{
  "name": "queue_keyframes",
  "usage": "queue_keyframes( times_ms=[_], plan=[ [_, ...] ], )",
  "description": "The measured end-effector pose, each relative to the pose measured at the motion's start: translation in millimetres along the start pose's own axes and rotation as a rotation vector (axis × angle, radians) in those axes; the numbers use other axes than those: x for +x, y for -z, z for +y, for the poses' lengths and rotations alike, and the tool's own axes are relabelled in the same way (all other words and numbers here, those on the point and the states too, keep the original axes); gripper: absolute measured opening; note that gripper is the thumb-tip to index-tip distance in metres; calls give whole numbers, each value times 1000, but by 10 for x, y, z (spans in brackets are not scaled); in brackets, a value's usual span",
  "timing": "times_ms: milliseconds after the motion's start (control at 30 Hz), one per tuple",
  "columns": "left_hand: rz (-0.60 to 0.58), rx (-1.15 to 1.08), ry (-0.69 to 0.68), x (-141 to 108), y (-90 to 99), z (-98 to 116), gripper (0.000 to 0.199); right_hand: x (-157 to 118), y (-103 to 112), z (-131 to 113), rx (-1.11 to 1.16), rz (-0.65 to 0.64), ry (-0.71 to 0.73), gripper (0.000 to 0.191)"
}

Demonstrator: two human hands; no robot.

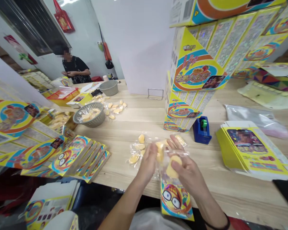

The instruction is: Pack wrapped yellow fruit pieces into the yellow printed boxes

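From my end: L hand (147, 161) & R hand (186, 169) bare, forearms uncovered where I can see. Thin black band (228, 222) on R wrist, btm right. Pale greyish-white garment (150, 220), btm ctr, plain-looking, details blurry.

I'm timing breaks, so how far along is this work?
The stack of printed boxes looks done. In hand: the right hand holds a wrapped yellow piece over the cartoon-face box; the left hand is blurred, at more pieces. Apparently left: loose wrapped pieces, the nearer grey basket's contents, and the carton pile.
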State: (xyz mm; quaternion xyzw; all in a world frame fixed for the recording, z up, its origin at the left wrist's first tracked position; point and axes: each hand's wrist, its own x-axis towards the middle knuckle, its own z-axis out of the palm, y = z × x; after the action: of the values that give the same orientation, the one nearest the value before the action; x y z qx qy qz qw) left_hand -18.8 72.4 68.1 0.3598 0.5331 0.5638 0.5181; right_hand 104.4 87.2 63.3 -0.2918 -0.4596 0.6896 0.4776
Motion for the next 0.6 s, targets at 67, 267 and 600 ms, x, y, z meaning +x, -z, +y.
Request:
queue_keyframes(
  times_ms=[67,267,600],
  plan=[
    [-126,236,14,129,-16,-133,52,23,140,152,-49,44,-153,30],
    [332,995,215,983,375,-502,75,389,731,322,-198,319,-70,73],
    [258,997,58,1535,746,-641,24,439,981,416,140,439,-160,40]
  ],
)
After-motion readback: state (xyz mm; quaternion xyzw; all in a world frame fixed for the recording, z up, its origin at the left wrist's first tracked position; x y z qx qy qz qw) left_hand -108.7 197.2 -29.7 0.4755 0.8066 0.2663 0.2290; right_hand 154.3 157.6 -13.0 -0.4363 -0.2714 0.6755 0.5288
